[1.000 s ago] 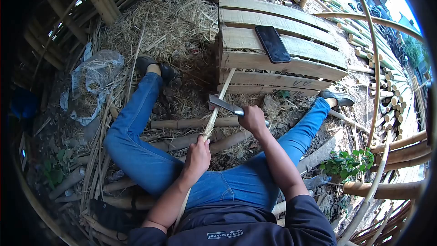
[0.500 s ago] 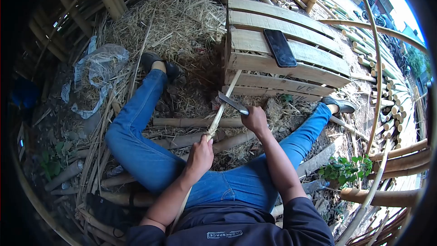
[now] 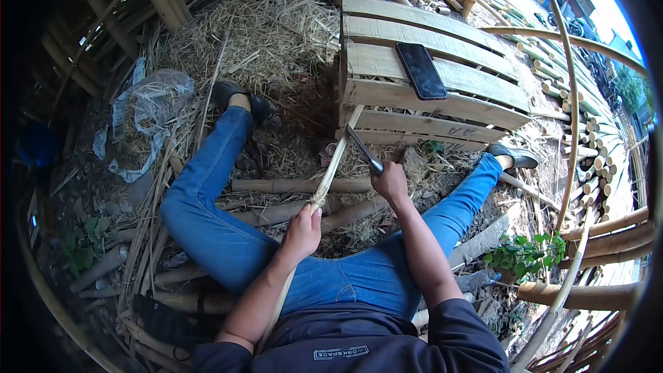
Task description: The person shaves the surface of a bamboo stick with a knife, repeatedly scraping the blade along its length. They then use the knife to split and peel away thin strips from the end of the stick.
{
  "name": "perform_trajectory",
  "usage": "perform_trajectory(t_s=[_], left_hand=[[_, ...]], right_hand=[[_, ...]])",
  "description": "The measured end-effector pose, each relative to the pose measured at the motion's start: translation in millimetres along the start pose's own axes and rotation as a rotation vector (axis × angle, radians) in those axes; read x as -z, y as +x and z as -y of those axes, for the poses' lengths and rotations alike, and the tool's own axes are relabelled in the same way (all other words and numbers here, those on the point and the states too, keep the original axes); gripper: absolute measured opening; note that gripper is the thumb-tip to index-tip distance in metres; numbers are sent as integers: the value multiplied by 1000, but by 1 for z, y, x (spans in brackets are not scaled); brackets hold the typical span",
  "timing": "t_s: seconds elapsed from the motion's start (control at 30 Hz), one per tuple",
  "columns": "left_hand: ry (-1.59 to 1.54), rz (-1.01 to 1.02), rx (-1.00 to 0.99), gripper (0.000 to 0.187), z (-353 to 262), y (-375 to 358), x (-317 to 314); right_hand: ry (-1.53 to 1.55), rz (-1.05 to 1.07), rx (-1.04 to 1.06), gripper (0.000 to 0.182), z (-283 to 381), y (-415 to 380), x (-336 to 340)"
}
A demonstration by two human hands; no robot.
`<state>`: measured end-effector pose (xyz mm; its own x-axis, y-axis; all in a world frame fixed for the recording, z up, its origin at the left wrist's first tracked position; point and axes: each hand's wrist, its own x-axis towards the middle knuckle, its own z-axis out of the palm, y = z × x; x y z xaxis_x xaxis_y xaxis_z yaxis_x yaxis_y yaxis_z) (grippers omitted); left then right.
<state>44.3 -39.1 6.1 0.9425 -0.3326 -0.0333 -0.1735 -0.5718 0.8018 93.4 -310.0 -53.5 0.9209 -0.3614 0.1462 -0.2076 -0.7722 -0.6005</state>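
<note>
My left hand [image 3: 302, 233] is wrapped round a long pale bamboo strip [image 3: 332, 170], just below a knobbly node with curled fibres. From this grip the strip slants up to the front edge of the slatted wooden crate [image 3: 381, 63], and its lower end runs back under my forearm towards my waist. In my right hand [image 3: 391, 183] is the handle of a knife [image 3: 363, 150]. Its blade points up and left, and the tip end overlaps the strip a little below the crate.
A dark phone [image 3: 422, 72] lies on the crate. Bamboo poles [image 3: 297, 185] cross the ground between my spread legs. Straw shavings [image 3: 262, 34] and a plastic bag [image 3: 155, 100] are at the left. Cut poles [image 3: 597, 159] are stacked at the right, near upright bamboo.
The knife has moved up along the strip towards the crate, and its blade now points more steeply upward. My right hand shifted slightly right; my left hand keeps its grip.
</note>
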Motion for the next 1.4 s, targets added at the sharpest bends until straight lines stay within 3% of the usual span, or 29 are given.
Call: perform_trajectory(t_s=[0.07, 0.17, 0.2, 0.33, 0.43, 0.57, 0.7, 0.73, 0.93, 1.2, 1.4], left_hand=[[-161, 76, 24, 27, 13, 6, -4], [-743, 381, 544, 29, 5, 8, 13], [-758, 405, 549, 29, -7, 7, 21], [-798, 429, 524, 28, 0, 12, 23], [-795, 423, 508, 27, -2, 14, 21], [-841, 484, 564, 25, 0, 18, 25], [-587, 372, 464, 24, 0, 15, 14], [-443, 248, 314, 26, 19, 15, -2], [-191, 97, 171, 26, 16, 13, -6], [-69, 50, 128, 25, 20, 12, -10], [-76, 43, 111, 27, 14, 11, -8]], right_hand=[[3, 32, -27, 32, 1, -9, 6], [41, 117, -37, 37, 5, -17, 10], [40, 167, -45, 36, 9, -17, 15], [181, 164, 28, 36, 28, -21, 33], [151, 234, 95, 35, 26, -24, 31], [43, 163, 279, 31, 39, -35, 37], [7, 224, 236, 30, 45, -41, 29], [-5, 225, 220, 30, 47, -42, 29], [-82, 226, 169, 33, 52, -46, 24], [-122, 211, 202, 15, 39, -33, 8], [-151, 29, 43, 16, 14, -5, 1]])
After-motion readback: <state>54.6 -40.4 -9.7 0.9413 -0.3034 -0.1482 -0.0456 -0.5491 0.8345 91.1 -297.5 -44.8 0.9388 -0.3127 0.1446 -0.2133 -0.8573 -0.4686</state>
